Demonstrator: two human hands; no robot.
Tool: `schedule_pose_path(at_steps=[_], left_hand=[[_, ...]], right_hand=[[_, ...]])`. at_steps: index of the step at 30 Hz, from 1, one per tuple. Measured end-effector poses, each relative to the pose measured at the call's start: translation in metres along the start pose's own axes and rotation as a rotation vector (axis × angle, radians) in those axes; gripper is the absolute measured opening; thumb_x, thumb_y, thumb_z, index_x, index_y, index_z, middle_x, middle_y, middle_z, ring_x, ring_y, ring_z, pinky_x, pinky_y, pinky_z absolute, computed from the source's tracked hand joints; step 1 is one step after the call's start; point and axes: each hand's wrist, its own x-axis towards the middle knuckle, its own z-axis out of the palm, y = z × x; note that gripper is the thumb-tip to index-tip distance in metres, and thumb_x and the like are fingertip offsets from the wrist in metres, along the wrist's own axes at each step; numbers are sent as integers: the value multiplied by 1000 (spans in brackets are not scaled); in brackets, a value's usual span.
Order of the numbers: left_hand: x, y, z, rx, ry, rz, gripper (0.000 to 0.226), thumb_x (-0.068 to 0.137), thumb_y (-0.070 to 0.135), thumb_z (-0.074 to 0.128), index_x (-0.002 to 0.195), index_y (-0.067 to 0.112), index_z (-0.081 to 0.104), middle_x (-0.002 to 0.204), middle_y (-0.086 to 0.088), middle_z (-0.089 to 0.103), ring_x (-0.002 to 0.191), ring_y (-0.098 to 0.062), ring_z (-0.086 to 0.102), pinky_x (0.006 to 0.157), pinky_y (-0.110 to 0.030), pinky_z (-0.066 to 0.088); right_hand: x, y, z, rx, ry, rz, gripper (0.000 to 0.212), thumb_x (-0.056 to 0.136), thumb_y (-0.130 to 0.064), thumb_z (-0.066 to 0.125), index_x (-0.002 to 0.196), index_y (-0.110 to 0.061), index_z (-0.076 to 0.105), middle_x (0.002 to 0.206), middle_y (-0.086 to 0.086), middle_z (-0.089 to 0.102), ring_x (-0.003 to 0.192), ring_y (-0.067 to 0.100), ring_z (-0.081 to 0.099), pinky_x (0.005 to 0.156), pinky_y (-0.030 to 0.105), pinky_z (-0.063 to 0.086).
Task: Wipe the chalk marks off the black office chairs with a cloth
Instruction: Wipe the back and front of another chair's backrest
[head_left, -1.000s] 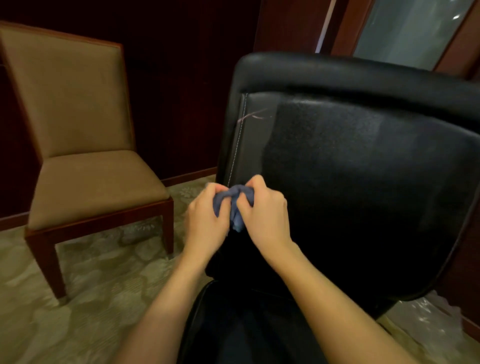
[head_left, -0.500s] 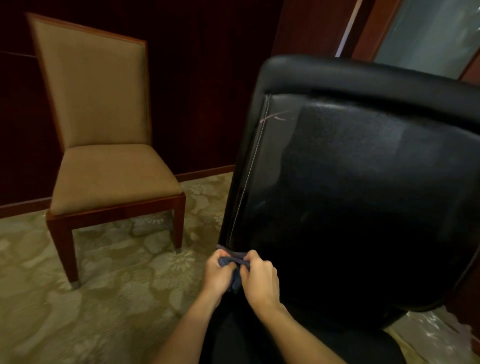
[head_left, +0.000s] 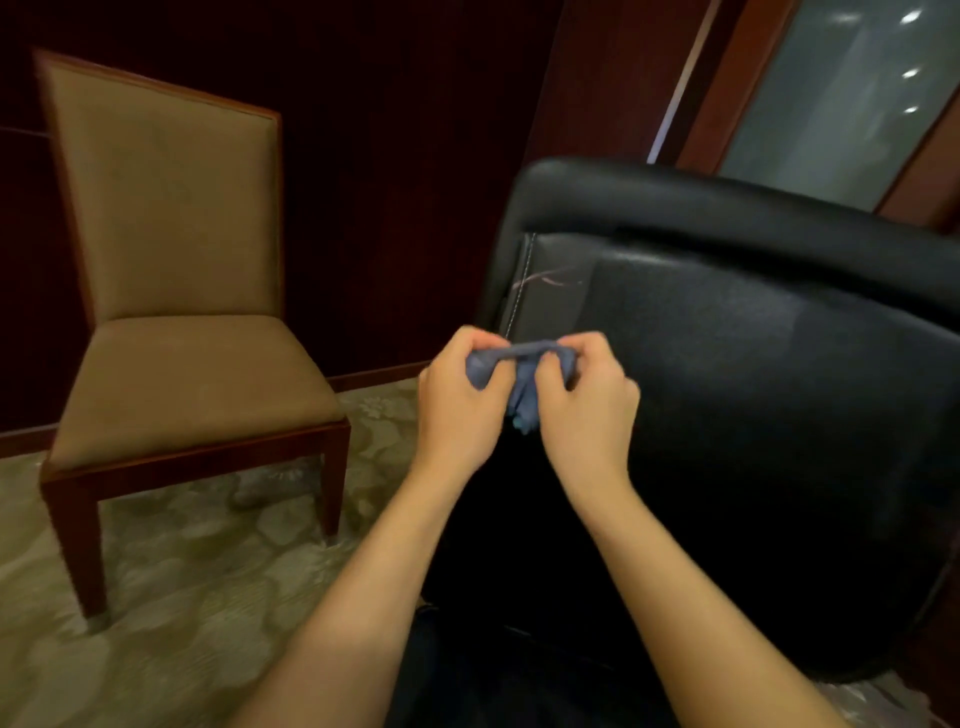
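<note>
Fingers of the left hand (head_left: 457, 410) and right hand (head_left: 587, 410) pinch the blue cloth (head_left: 522, 384) (bunched, stretched between them); chalk marks (head_left: 545, 280) lie above the fingers on the black office chair (head_left: 753, 415).

Tan chair (head_left: 171, 291) well left, apart.

Half a second earlier both hands were down at the lower left edge of the black office chair (head_left: 753, 415), bunched close together around the cloth (head_left: 522, 384). They rose up the backrest, nearer the chalk mark (head_left: 545, 280) (though short of it). The left hand (head_left: 457, 405) and right hand (head_left: 592, 410) drew apart, and the cloth was pulled out into a band between them.
</note>
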Motion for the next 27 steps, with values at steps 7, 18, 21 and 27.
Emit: schedule_pose_path(at_steps=[7,18,21,27], left_hand=[[-11,-22,-2,295,-62,62,13,79,29,63,91,26,59,81,0,70,84,-28,68,69,-43,53],[2,-5,3,399,-72,141,11,86,31,59,95,25,61,87,-6,72,90,-34,68,70,-42,52],[52,31,20,372,-33,107,10,88,32,60,97,31,57,89,-4,72,92,-34,68,74,-40,53],[122,74,35,365,-118,49,7,90,32,59,85,34,54,89,3,65,90,-25,64,69,-32,45]], right_hand=[[-10,22,1,-350,-244,-38,23,93,-34,60,108,-16,57,98,16,70,93,39,65,76,43,49],[11,7,-14,-535,-317,-191,21,98,-34,52,109,-16,50,107,14,69,101,41,63,77,43,46],[66,-17,-13,-530,-208,-247,21,98,-27,51,110,-10,50,106,21,68,100,45,62,77,45,45],[128,-44,-16,-518,-89,-267,24,100,-24,51,118,-7,51,106,20,65,99,42,61,68,40,41]])
